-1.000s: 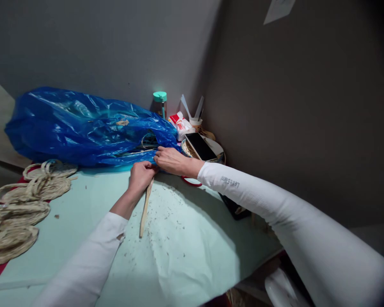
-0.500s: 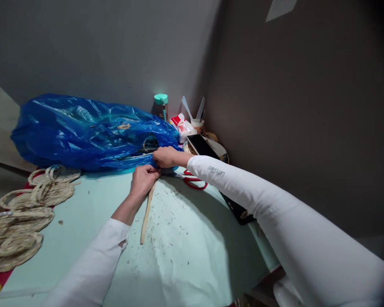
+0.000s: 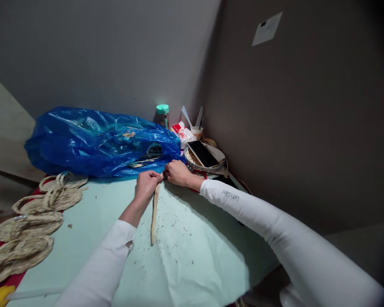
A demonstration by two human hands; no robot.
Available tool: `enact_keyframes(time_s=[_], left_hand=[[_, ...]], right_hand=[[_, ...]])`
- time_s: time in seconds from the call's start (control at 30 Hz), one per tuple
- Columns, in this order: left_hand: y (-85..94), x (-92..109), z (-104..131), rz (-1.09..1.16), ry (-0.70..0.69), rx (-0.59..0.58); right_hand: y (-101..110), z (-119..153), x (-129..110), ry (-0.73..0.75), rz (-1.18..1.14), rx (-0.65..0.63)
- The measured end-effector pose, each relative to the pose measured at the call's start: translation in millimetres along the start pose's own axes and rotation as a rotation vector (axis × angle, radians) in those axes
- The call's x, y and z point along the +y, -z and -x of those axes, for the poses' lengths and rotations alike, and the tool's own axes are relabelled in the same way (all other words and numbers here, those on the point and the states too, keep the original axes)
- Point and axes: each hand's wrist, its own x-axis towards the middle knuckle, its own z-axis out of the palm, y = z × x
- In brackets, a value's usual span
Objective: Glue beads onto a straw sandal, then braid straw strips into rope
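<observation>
A pale, flat plant-fibre strip (image 3: pixel 154 215) hangs down from my left hand (image 3: pixel 145 186), whose thumb and fingers pinch its upper end. Close on the right, my right hand (image 3: pixel 178 172) has its fingers closed near the same end; what they hold, if anything, is too small to make out. Both hands are over the far part of the pale green table cover (image 3: pixel 192 247), just in front of a blue plastic bag (image 3: pixel 83 140). Dry strands show in the bag's opening. Red scissor handles (image 3: pixel 200 174) are partly hidden behind my right forearm.
Coiled, braided straw pieces (image 3: pixel 28 226) line the left edge. Behind my right hand are a basket (image 3: pixel 192 162) with a phone (image 3: pixel 203 154) on it, a red and white packet (image 3: pixel 183 133), a cup (image 3: pixel 196 131) and a jar with a green lid (image 3: pixel 162 116).
My right hand has drawn back from the bag's opening and shifted right. The strip now hangs more upright. The whole view has shifted slightly, and more of the basket and phone shows.
</observation>
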Motion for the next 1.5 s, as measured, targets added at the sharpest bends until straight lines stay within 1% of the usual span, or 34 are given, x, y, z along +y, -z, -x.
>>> enact_keyframes(time_s=[0.13,0.2,0.27,0.37,0.47,0.5,0.53,0.6,0.63,0.67,0.73,0.77,0.8,0.83,0.87,0.9,0.93,0.97,1.0,1.03,1.1,1.17,1.2,1.23,1.27,1.33,1.37,1.4,1.43,1.47,1.5], left_hand=[[-2.1,4.4,1.5,-0.037,-0.014,0.007],[-1.9,7.9,3.0,-0.058,-0.025,0.006],[-0.9,11.7,5.4,-0.086,-0.039,0.011],[1.3,17.6,10.9,-0.133,-0.064,0.019],[4.2,23.5,17.1,-0.179,-0.088,0.028],[5.5,25.5,19.0,-0.196,-0.097,0.036],[6.9,27.8,21.1,-0.215,-0.105,0.048],[10.1,34.2,26.4,-0.256,-0.125,0.089],[11.6,38.9,30.3,-0.280,-0.141,0.119],[12.9,45.0,35.7,-0.293,-0.168,0.148],[13.6,61.7,51.7,-0.245,-0.242,0.155],[12.6,72.0,62.2,-0.159,-0.293,0.118],[10.4,83.1,74.1,-0.013,-0.309,0.009],[7.0,94.3,86.7,0.039,-0.320,-0.092],[2.6,105.0,99.1,0.096,-0.319,-0.222],[-2.6,114.6,110.7,0.267,-0.264,-0.475],[-8.1,122.4,120.6,0.412,-0.190,-0.672],[-13.4,128.3,128.5,0.482,-0.138,-0.781],[-17.9,132.2,134.2,0.521,-0.101,-0.840],[-21.4,134.1,138.1,0.516,-0.087,-0.844],[-24.3,133.2,142.6,0.415,-0.121,-0.769],[-22.2,128.2,147.8,0.271,-0.194,-0.716],[-19.7,125.2,152.4,0.200,-0.235,-0.738],[-16.5,122.5,158.7,0.137,-0.270,-0.812],[-13.0,120.5,166.4,0.087,-0.313,-0.937],[-5.7,120.3,183.3,0.032,-0.453,-1.272],[-1.9,122.3,190.6,0.023,-0.554,-1.424],[2.1,125.3,195.8,0.024,-0.652,-1.500],[6.7,128.8,198.3,0.031,-0.711,-1.506],[11.9,132.2,197.4,0.040,-0.729,-1.464],[17.7,134.8,193.2,0.040,-0.703,-1.381]], right_hand=[[-2.8,0.3,-9.9,-0.119,-0.132,0.026],[0.1,0.3,-7.2,-0.123,-0.231,0.034],[8.3,0.3,-0.5,-0.089,-0.358,0.058],[32.7,-1.0,9.5,-0.026,-0.594,0.155],[67.9,-0.4,13.0,-0.001,-0.810,0.279],[80.2,1.5,13.1,0.000,-0.924,0.316],[91.9,4.6,13.0,-0.002,-1.098,0.346],[111.8,13.2,12.8,-0.001,-1.609,0.362],[119.5,18.2,12.7,0.007,-1.857,0.350],[125.5,23.0,12.7,0.019,-2.054,0.330],[132.8,31.0,12.2,0.048,-2.254,0.304],[134.6,33.7,11.5,0.063,-2.302,0.302],[135.4,35.6,10.3,0.077,-2.327,0.302],[135.6,36.8,8.7,0.092,-2.337,0.305],[135.4,37.5,6.6,0.106,-2.339,0.308],[135.0,38.0,4.1,0.117,-2.341,0.306],[134.4,38.6,1.3,0.121,-2.346,0.300],[133.8,39.4,-1.4,0.117,-2.358,0.289],[133.2,40.7,-3.8,0.111,-2.372,0.275],[132.5,42.4,-5.5,0.106,-2.384,0.259],[131.6,47.4,-6.0,0.115,-2.379,0.224],[131.4,54.1,-2.6,0.118,-2.333,0.208],[131.6,58.2,-0.2,0.104,-2.302,0.219],[132.0,62.9,1.9,0.081,-2.265,0.241],[132.4,68.3,3.2,0.057,-2.222,0.284],[133.1,82.9,0.8,0.047,-2.102,0.402],[133.2,93.0,-3.4,0.072,-2.013,0.517],[132.8,105.3,-9.5,0.121,-1.903,0.627],[132.0,119.8,-16.7,0.182,-1.802,0.742],[130.7,135.8,-24.3,0.238,-1.693,0.840],[129.0,152.4,-31.1,0.292,-1.576,0.924]])
